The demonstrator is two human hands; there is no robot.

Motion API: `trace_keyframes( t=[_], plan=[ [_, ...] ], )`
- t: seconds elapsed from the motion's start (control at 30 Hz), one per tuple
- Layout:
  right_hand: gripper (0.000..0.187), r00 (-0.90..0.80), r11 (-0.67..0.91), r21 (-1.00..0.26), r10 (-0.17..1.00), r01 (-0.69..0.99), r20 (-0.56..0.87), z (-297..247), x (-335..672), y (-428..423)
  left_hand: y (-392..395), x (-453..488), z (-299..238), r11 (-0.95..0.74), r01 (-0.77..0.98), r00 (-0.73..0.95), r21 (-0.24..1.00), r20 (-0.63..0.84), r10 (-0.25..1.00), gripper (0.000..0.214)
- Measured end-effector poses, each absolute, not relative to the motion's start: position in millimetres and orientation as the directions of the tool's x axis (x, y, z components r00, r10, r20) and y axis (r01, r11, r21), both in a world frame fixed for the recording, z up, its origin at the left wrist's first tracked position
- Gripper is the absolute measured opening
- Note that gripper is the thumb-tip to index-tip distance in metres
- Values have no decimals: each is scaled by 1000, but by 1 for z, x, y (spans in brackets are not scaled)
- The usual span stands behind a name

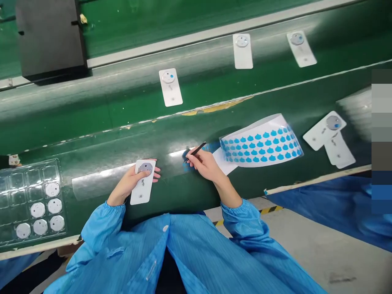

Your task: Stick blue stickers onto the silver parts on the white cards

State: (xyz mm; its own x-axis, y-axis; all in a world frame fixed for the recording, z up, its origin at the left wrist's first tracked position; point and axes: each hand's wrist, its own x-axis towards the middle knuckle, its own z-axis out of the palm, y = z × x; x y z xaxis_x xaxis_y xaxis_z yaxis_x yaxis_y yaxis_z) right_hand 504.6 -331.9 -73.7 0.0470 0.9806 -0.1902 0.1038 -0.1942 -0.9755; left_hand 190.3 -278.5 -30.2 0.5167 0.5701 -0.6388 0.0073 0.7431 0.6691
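Observation:
My left hand point(131, 183) grips a white rectangular panel point(141, 193), its thumb on the grey round disc near the panel's top. Small dark marks show below that disc. Slim black tweezers point(196, 151) are pinched in my right hand point(206, 164), tips pointing down-left. Those tips are over the flat end of a sticker strip point(186, 166), where a few blue patches show; whether they hold a sticker is too small to tell. To the right the strip curls up into a white loop with rows of blue stickers point(260, 143).
A clear tray point(9, 216) with several round white discs point(40, 226) lies at left. Similar panels lie on the green surface beyond, one of them point(170, 87) ahead; two overlap point(318, 134) at right. A black box point(50, 38) stands far left. Blue cloth point(337, 204) shows at right.

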Motion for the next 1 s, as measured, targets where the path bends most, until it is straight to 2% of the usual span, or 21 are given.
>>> trace_keyframes(
  t=[0.2, 0.37, 0.43, 0.53, 0.63, 0.8, 0.9, 1.0],
  plan=[
    [51, 54, -222, -975, 974, 0, -222, -80, 506, -332, -279, 191, -31, 746, -9, 487, 666, -649, 585, 67],
    [63, 81, -218, -973, 971, -71, -223, -72, 500, -321, -272, 196, -13, 746, -28, 439, 666, -662, 607, 59],
    [66, 94, -190, -978, 976, -90, -198, -68, 492, -305, -261, 198, -7, 728, -47, 405, 684, -654, 640, 64],
    [69, 70, -140, -983, 986, -123, -149, -64, 470, -275, -242, 202, -6, 671, -59, 360, 739, -611, 705, 84],
    [73, 19, -94, -978, 995, -185, -99, -65, 441, -251, -235, 201, -12, 649, -57, 366, 759, -589, 720, 93],
    [71, -120, -142, -905, 988, -401, -101, -72, 407, -254, -250, 199, -32, 633, -97, 402, 768, -552, 731, 100],
    [72, -95, -151, -896, 988, -418, -122, -76, 400, -268, -262, 204, -44, 630, -119, 428, 767, -533, 730, 98],
    [64, -71, -146, -885, 989, -443, -128, -76, 396, -282, -272, 209, -51, 622, -150, 460, 768, -503, 732, 89]
  ],
)
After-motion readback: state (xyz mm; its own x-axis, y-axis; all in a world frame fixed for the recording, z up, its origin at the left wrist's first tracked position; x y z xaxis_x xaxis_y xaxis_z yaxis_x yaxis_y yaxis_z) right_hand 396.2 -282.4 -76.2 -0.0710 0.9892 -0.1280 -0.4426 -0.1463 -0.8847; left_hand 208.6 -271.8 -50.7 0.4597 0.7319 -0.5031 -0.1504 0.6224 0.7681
